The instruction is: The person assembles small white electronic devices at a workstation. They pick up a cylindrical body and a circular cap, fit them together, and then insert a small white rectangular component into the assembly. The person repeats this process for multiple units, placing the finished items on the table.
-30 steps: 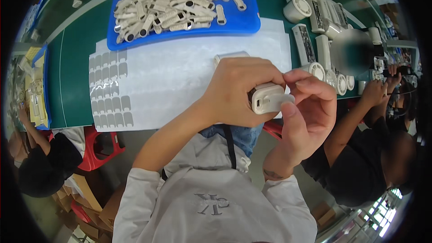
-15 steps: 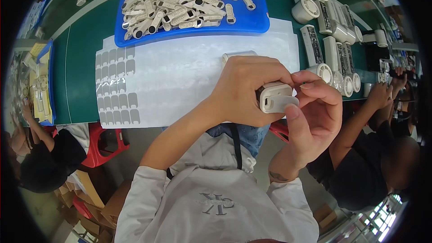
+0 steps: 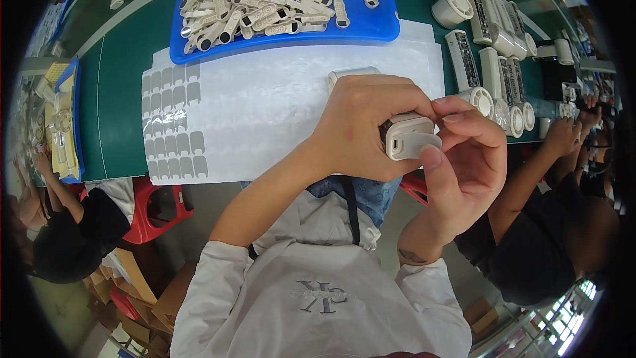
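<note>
My left hand (image 3: 371, 122) is wrapped round a white handheld device (image 3: 405, 124), its rounded end with a small slot facing up. A grey rounded sticker (image 3: 420, 146) lies partly over that end and sticks out past its right side. Thumb and fingertips of my right hand (image 3: 467, 162) are at the sticker's free edge, the thumb pressed to it. Beneath my hands, a white backing sheet (image 3: 265, 106) carries rows of similar grey stickers (image 3: 174, 119) at its left. Another white piece (image 3: 354, 74) lies on the sheet, mostly hidden behind my left hand.
A blue tray (image 3: 285, 45) heaped with small white parts (image 3: 265, 6) stands at the far side of the green table (image 3: 119, 106). White handheld fans (image 3: 477, 99) stand in a group at the right. Co-workers' arms (image 3: 530, 172) show at both sides, and a red stool (image 3: 149, 215) at lower left.
My hands keep the same grip and have shifted very slightly. The sticker sits a little higher and more to the right in the picture, as the whole view has moved a bit.
</note>
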Demonstrator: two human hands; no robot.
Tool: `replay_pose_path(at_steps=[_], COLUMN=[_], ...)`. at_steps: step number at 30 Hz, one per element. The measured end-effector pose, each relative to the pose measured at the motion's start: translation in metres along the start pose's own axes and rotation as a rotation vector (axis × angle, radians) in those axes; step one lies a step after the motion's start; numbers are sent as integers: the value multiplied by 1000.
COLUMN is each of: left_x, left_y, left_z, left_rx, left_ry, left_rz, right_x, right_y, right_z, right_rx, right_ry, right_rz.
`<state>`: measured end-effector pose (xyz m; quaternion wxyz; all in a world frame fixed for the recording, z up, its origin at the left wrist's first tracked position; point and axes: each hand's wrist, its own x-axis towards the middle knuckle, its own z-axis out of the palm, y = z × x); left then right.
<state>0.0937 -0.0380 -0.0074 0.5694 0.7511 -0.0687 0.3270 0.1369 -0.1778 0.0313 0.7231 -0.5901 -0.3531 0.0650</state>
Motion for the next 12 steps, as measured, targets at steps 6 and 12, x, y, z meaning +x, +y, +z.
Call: replay_pose_path(at_steps=[6,12], left_x=[1,1], left_y=[0,2], left_z=[0,-1], left_rx=[9,-9], left_ry=[3,1], left_rz=[-8,-16], right_x=[0,0], right_y=[2,1], right_z=[0,-2], right_rx=[-21,-7], right_ry=[-14,-27], right_rz=[-26,-25])
